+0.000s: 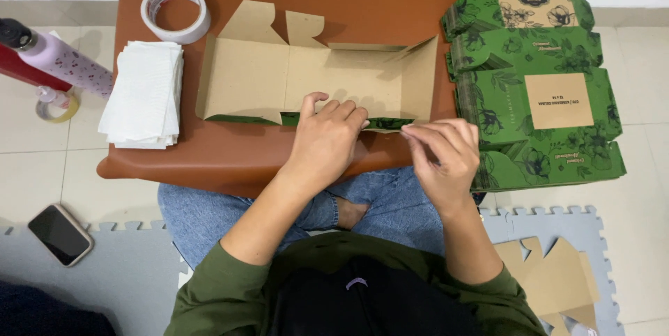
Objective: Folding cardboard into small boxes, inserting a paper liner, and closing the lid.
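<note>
Flat brown-and-green cardboard box blank [313,78]: light, stiff, creasable; take by near flap. Left hand [326,142] presses it, fingers curled; right hand [442,155], at 3 o'clock, pinches its edge.

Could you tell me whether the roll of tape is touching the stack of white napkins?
Apart. The head view shows a strip of brown table between the roll of tape and the upper edge of the stack of white napkins.
</note>
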